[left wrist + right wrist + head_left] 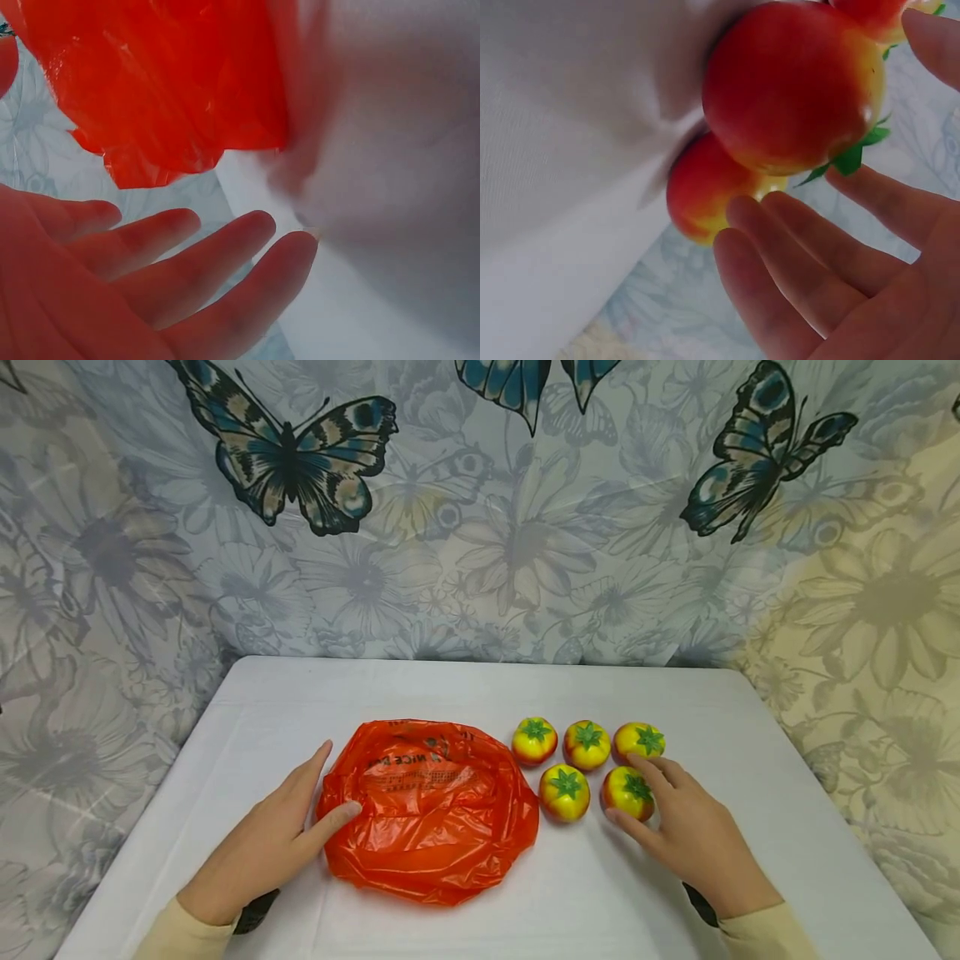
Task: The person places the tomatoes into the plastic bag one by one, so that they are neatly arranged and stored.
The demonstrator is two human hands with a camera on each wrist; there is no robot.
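A crumpled red plastic bag [431,814] with dark printing lies on the white table, left of several tomatoes. My left hand [273,835] is at the bag's left side, its thumb over the edge; in the left wrist view the spread fingers [217,277] stand apart from the bag [172,82]. The tomatoes are red and yellow with green star-shaped tops. Around the front right tomato [628,793] my right hand [686,827] is spread, thumb in front and fingers behind. In the right wrist view those fingers [810,247] are loosely extended by the nearest tomato [791,86].
Behind stand three tomatoes in a row: left [535,741], middle [587,745] and right [638,742]. Another tomato [564,793] sits close to the bag's right edge. The white table [360,689] backs onto a butterfly-patterned cloth [517,552].
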